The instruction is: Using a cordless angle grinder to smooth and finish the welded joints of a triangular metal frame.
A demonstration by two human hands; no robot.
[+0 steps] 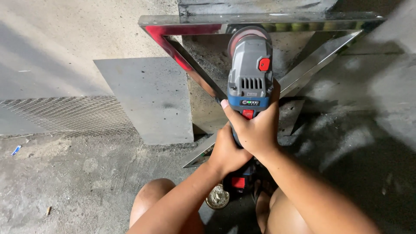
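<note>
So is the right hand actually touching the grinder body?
Touching. The head view shows the right hand wrapped around the grey-and-blue grinder, fingers pressed against its body with no gap.

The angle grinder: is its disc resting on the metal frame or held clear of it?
Resting on it: the angle grinder's disc end meets the shiny metal frame's top bar. Both hands, right hand and left hand, hold its body.

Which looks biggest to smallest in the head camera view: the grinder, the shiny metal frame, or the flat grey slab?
1. shiny metal frame
2. flat grey slab
3. grinder
The grinder sits nearer the camera, so it looks bigger than it is.
</note>
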